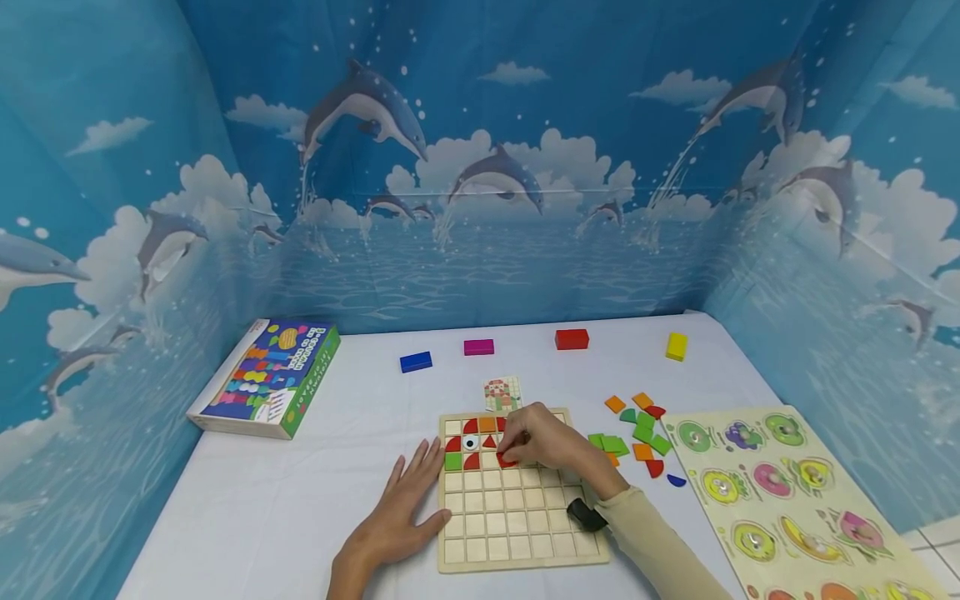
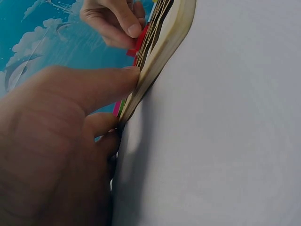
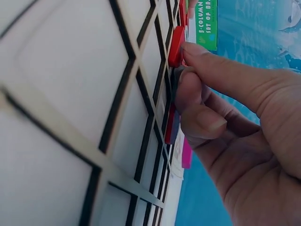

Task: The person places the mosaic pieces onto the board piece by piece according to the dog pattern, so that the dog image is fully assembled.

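Left hand point(image 1: 401, 510), fingers spread, rested at the left edge of the gridded board point(image 1: 476, 525) while the right hand point(image 1: 542, 436) pinched a red piece point(image 1: 507, 460) over its far half, apparently placing it; next move likely called for squaring, then releasing.

Your head view is evenly bright; your left wrist view is dimmer, with a soft shadow beside the board point(image 2: 162, 52).
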{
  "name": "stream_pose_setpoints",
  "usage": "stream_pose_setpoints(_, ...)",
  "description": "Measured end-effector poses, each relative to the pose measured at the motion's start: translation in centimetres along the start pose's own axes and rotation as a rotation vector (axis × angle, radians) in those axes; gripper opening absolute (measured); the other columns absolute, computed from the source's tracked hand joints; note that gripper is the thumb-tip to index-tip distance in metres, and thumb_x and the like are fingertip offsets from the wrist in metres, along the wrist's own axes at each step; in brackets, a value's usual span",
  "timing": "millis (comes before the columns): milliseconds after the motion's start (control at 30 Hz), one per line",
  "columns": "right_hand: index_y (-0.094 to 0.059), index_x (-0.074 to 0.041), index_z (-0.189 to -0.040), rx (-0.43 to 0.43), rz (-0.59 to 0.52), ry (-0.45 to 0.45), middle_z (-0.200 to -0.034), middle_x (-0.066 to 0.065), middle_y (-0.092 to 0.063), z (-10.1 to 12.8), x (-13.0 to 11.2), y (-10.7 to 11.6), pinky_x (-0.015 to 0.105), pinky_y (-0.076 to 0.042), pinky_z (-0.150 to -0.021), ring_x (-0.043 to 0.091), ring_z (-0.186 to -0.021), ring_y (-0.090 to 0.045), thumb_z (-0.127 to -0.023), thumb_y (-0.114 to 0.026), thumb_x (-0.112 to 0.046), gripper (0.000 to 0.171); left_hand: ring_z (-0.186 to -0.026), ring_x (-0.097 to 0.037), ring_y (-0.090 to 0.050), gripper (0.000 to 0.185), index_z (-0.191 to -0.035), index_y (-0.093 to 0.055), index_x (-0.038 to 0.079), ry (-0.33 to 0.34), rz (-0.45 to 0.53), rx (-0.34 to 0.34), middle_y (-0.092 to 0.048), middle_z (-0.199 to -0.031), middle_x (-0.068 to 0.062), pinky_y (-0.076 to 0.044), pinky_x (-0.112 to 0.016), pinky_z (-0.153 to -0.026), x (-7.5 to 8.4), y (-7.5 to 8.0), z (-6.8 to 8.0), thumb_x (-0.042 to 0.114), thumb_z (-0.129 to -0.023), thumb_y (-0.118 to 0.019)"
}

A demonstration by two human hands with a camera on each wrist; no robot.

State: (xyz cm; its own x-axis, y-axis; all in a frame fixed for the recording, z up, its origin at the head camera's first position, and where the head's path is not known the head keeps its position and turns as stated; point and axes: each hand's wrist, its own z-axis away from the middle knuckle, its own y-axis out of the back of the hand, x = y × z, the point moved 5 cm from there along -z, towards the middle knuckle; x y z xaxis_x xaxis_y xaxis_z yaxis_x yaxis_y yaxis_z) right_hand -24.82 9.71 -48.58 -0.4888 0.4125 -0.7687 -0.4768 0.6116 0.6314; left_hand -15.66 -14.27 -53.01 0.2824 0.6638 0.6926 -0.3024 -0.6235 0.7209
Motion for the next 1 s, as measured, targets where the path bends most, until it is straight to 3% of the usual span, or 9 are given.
stream_pose_setpoints(333,-0.088,-0.007,-0.09,-0.02,0.084,-0.007,-0.082,-0.005,-0.072,0.09,-0.63,-0.08,0.02,-0.058,-0.063,0.002,-0.073,-0.063,-0.087,-0.089,-0.002,0.007,-0.168,-0.024,-0.004,0.087,-0.172,-0.025,0.012,0.005,-0.003,-0.004,-0.015,-0.181,0.001,0.016,-0.019,-0.128,-0.03,-0.01,0.03,0.023,-0.101,-0.074)
stream_pose_setpoints(633,-0.087,-0.009,-0.103,-0.077,0.13,0.001,-0.081,-0.006,-0.066,0.05,-0.5,-0.66,0.02,-0.049,-0.06,0.003,-0.071,-0.053,-0.086,-0.091,-0.004,0.019,-0.168,-0.024,-0.004,0.088,-0.172,-0.025,0.011,0.009,-0.008,-0.012,-0.015,-0.181,0.001,0.003,-0.049,-0.135,-0.02,-0.01,0.0,0.024,-0.101,-0.074)
stream_pose_setpoints(1000,-0.084,-0.008,-0.092,-0.018,0.253,0.031,-0.076,-0.006,-0.062,0.28,-0.68,-0.12,0.02,-0.048,-0.06,0.005,-0.069,-0.052,-0.083,-0.094,-0.009,0.014,-0.168,-0.023,-0.004,0.088,-0.173,-0.025,0.012,0.015,-0.004,-0.011,-0.015,-0.181,0.001,0.004,-0.046,-0.135,-0.06,-0.05,0.0,0.023,-0.101,-0.074)
